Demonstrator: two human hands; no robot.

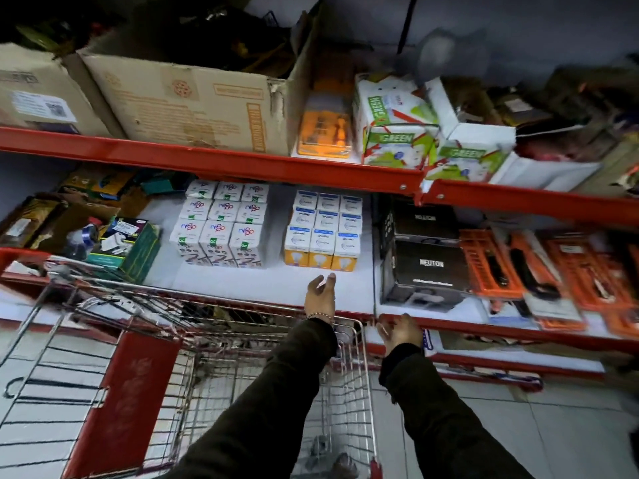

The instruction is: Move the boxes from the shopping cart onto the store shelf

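Observation:
Yellow-and-white bulb boxes [323,231] stand in a stacked block on the white middle shelf [269,288]. A block of white boxes with red and blue print [221,223] stands to their left. My left hand [320,295] hovers over the shelf's front just below the yellow boxes, fingers apart and holding nothing. My right hand [401,331] is at the red shelf edge [484,328], fingers spread, empty. The wire shopping cart [214,357] stands below my arms against the shelf; I see no boxes in its visible basket.
Black boxes [425,261] sit right of the bulb boxes, then orange blister packs [539,271]. A green box [135,243] and clutter lie at left. The upper red shelf [242,164] carries large cardboard cartons [193,102] and green-printed white boxes [394,129]. Tiled floor [518,426] lies at right.

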